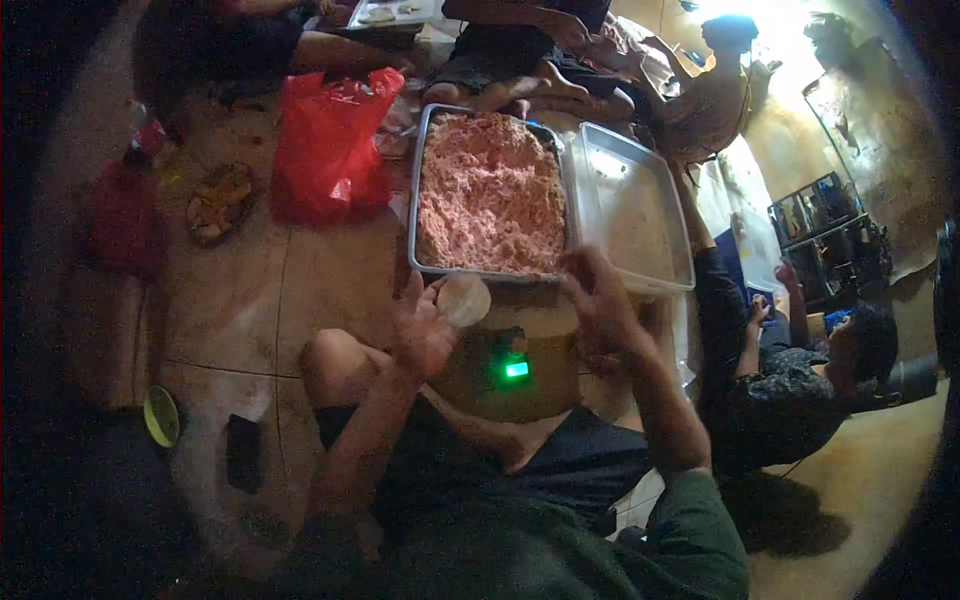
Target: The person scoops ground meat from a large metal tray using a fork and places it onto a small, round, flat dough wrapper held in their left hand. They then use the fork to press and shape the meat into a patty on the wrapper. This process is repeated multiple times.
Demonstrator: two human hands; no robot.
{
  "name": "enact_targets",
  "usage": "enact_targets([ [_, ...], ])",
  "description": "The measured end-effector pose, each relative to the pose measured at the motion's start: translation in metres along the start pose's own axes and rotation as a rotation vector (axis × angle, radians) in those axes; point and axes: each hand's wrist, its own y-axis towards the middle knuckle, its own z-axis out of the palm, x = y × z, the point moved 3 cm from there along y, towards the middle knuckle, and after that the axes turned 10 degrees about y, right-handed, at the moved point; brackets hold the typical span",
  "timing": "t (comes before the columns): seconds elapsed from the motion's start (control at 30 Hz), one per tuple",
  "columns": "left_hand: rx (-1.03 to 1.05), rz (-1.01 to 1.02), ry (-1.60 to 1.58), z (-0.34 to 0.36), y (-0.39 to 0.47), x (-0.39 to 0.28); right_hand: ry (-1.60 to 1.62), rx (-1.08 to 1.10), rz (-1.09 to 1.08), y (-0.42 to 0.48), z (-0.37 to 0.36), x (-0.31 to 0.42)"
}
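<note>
My left hand [422,330] holds a thin, round, pale dough wrapper [466,301] just off the near rim of a deep rectangular tray [413,217]. The tray is heaped with pink minced filling [491,195], with a hollow across its middle. Over the tray's near right corner hovers my right hand [604,300], blurred, fingers bent; whether it pinches anything is unclear. Between my forearms, on the floor before my crossed legs, sits a small digital scale [516,360] with a lit green display.
A clear plastic container [634,202] stands right of the tray. Left are a red plastic bag [330,150], a heap of orange-brown scraps [221,199], a green bowl [162,417] and a dark flat object [244,454]. Several people sit around, one [795,375] close on my right.
</note>
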Motion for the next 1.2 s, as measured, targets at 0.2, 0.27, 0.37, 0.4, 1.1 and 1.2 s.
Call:
enact_targets([
  [0.2,0.017,0.021,-0.322,0.082,0.005,0.015,-0.001,-0.135,-0.147,-0.071,0.057,-0.025],
  [0.27,0.006,0.054,-0.284,0.082,-0.004,0.016,0.071,-0.147,-0.104,-0.080,0.068,-0.016],
  [0.37,0.067,0.038,-0.299,0.076,-0.007,0.017,0.107,-0.136,-0.095,-0.092,0.071,-0.005],
  [0.4,0.198,0.005,-0.453,0.082,-0.003,0.019,0.057,-0.101,-0.182,-0.091,0.074,-0.009],
  [1.1,-0.152,-0.033,-0.218,0.065,-0.014,0.047,-0.185,0.200,-0.071,-0.121,0.024,0.012],
  [1.2,-0.201,-0.032,-0.212,0.060,-0.015,0.048,-0.176,0.184,-0.065,-0.123,0.015,0.017],
])
